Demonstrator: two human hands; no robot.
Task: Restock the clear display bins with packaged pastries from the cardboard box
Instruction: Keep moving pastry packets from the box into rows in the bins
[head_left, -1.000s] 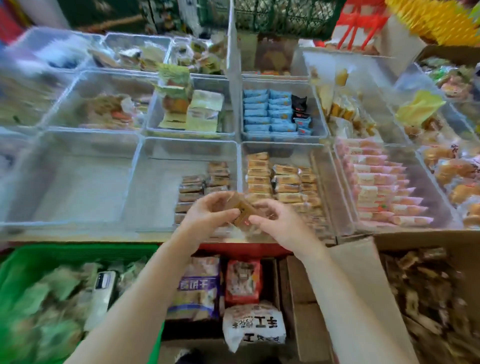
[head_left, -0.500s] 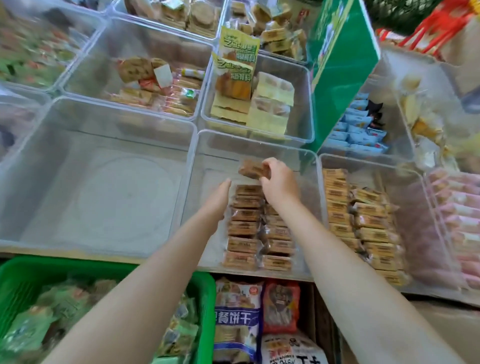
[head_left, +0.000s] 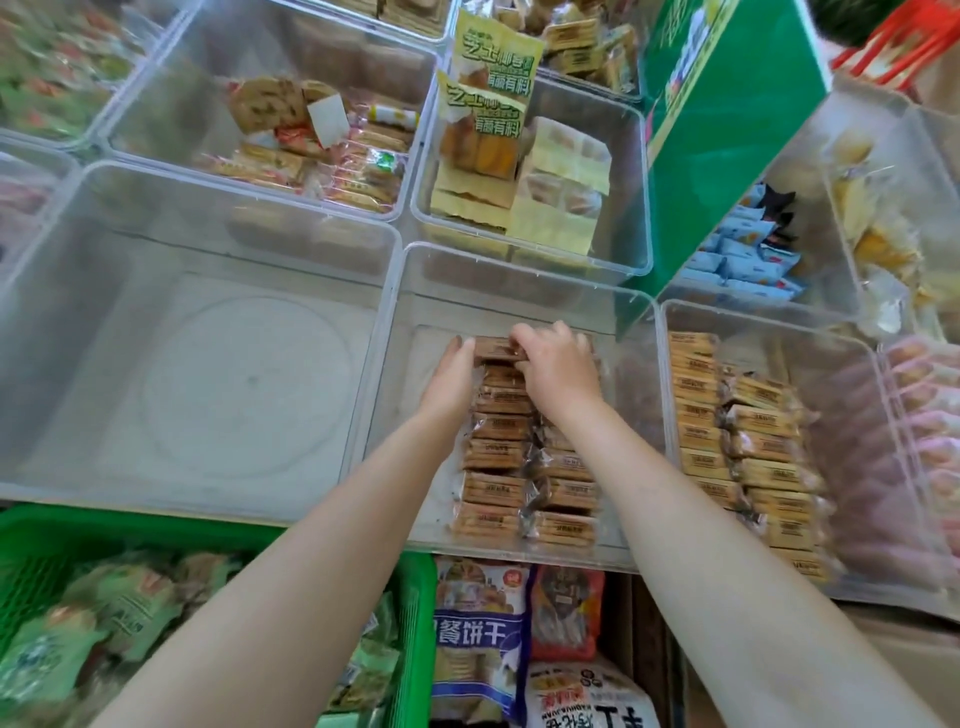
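Pastries in brown wrappers lie in two columns inside the clear bin (head_left: 410, 374) at the middle of the near row; about seven show in the left column, while the arms hide part of the right column. To the left stands one large bin (head_left: 197, 332) with nothing in it. To the right another bin (head_left: 670, 395) holds two columns of tan packets. Four more bins with mixed snacks show in the far row. One green basket (head_left: 415, 613) of green packets sits near left, below the surface edge, beside three snack bags. A green sign (head_left: 727, 145) leans over the far right bins.

Both hands reach to the far end of the columns. The left hand (head_left: 457, 374), fingers straight and together, presses against the left side of the top pastry (head_left: 496, 349). The right hand (head_left: 558, 364), fingers curled, pinches this same pastry from above.
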